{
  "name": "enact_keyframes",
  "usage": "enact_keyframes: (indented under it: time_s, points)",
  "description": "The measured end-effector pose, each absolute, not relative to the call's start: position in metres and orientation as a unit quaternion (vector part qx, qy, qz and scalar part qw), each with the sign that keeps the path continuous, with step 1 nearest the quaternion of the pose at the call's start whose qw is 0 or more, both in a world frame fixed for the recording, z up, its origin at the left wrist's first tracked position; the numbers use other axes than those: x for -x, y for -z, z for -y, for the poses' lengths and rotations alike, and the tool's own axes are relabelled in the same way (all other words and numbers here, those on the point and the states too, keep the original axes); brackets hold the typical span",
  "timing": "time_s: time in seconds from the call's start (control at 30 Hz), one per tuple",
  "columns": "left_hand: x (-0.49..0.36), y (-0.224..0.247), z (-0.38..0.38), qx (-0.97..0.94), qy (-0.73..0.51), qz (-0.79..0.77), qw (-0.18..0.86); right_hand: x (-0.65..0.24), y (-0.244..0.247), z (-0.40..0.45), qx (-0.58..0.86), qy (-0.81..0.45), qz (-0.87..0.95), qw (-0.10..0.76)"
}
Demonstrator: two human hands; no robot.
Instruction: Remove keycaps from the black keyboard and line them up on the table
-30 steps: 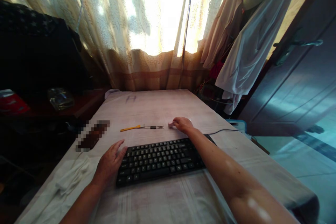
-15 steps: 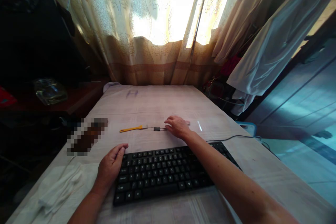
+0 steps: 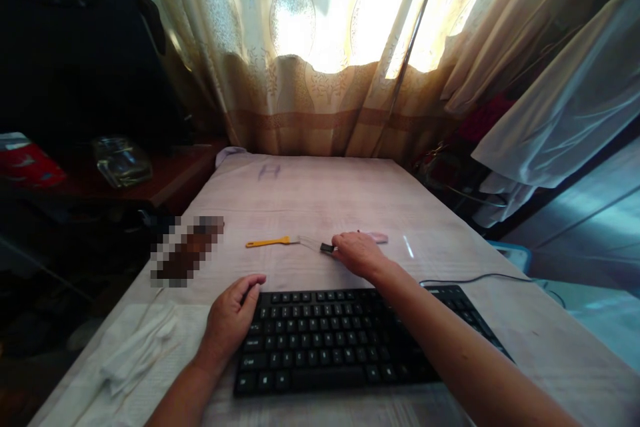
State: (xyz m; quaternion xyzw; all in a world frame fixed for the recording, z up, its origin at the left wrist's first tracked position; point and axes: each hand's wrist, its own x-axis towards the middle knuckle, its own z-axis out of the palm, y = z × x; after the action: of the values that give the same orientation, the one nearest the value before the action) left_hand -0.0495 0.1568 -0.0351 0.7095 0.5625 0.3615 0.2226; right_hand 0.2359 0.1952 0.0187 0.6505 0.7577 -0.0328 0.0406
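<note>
A black keyboard (image 3: 320,337) lies on the cloth-covered table, and my left hand (image 3: 235,310) grips its upper left corner. Beyond the keyboard, my right hand (image 3: 357,253) has its fingers closed on a thin tool with a small black block (image 3: 327,249) and fine wire loops reaching left. Left of those loops lies a yellow-handled tool (image 3: 267,242). A pink object (image 3: 377,237) is partly hidden behind my right hand. My right forearm passes over the right part of the keys.
White cloth (image 3: 143,350) lies on printed paper at the left, below a pixelated item (image 3: 185,253). A glass container (image 3: 123,161) stands on a dark red shelf. The keyboard's cable (image 3: 475,277) runs right. Curtains hang behind the table (image 3: 320,180).
My right hand has closed on the wire tool, whose black block is now tilted. The view has shifted, so the scene sits further right. My left hand stays at the keyboard's corner.
</note>
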Motion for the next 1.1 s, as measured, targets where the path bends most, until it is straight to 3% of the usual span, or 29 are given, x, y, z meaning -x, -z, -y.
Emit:
enact_keyframes:
  time_s: [0.17, 0.23, 0.43, 0.57, 0.73, 0.97, 1.1]
  points:
    - [0.049, 0.034, -0.156, -0.710, -0.361, -0.563, 0.219, -0.257, -0.019, -0.170, -0.674, 0.038, -0.737, 0.030]
    - [0.048, 0.035, -0.155, -0.711, -0.361, -0.562, 0.221, -0.265, -0.014, -0.159, -0.687, 0.066, -0.723, -0.021]
    - [0.049, 0.032, -0.156, -0.703, -0.358, -0.577, 0.211, -0.272, 0.012, -0.132, -0.646, 0.358, -0.499, -0.454]
    - [0.057, 0.025, -0.166, -0.689, -0.348, -0.614, 0.163, -0.270, 0.011, -0.125, -0.578, 0.416, -0.396, -0.580]
    - [0.065, 0.011, -0.178, -0.715, -0.283, -0.630, 0.109, -0.271, 0.002, -0.125, -0.550, 0.455, -0.329, -0.619]
    - [0.052, 0.008, -0.167, -0.708, -0.247, -0.646, 0.145, -0.270, 0.000, -0.122, -0.536, 0.451, -0.353, -0.620]
    - [0.047, 0.013, -0.158, -0.740, -0.226, -0.627, 0.091, -0.270, 0.001, -0.119, -0.529, 0.458, -0.358, -0.618]
